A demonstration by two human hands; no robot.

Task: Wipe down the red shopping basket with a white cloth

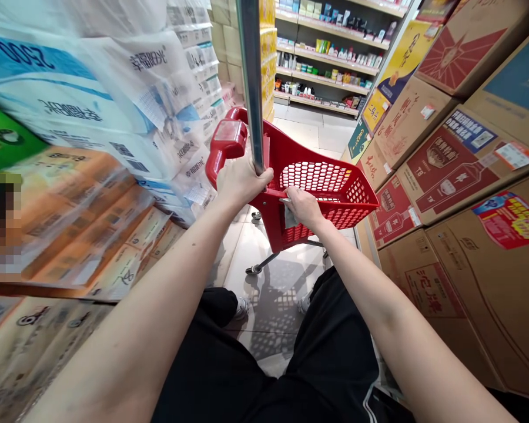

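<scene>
A red plastic shopping cart [330, 191] on wheels stands in a narrow aisle in front of me, its basket with nothing in it. A grey metal pole [252, 82] rises from the cart's near end. My left hand [241, 179] is wrapped round the base of that pole, next to the red handle [227, 144]. My right hand [303, 207] is closed over the basket's near rim, fingers curled on the edge. My legs in black trousers show below.
Stacked packs of tissue paper [92, 117] wall the left side. Cardboard boxes [462, 158] with red labels are piled along the right. The tiled floor [308, 132] runs ahead to shelves [330, 53] of small goods.
</scene>
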